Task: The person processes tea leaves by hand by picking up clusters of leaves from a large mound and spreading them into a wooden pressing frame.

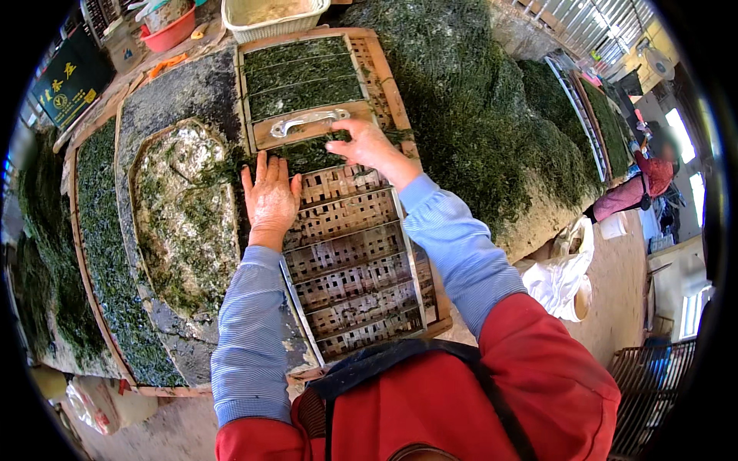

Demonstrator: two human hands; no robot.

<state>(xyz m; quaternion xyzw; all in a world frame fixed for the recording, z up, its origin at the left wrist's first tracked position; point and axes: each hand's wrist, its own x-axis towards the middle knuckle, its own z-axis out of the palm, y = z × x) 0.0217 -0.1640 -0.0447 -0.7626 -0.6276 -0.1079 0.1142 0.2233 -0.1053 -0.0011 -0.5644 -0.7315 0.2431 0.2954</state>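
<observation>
My left hand (270,196) lies palm down, fingers spread, at a dark green band of shredded leafy material (311,157) across the wire-divided woven tray (346,253). My right hand (361,146) is at the band's right part, thumb and forefinger apart, other fingers curled. Just above sits a wooden board (269,134) with a clear handle (304,121), below a green-filled, wire-divided section (300,73). Left of my hands is a grey slab (154,100) with a pale, green-littered raised patch (184,223). What lies under my fingertips is partly hidden.
Green material heaps (438,92) on the right, with another long frame (600,123) and a person (646,177) beyond. A green-covered panel (108,253) lies at left. A red basin (165,34) and cream crate (273,19) are at back; white sacks (561,276) stand lower right.
</observation>
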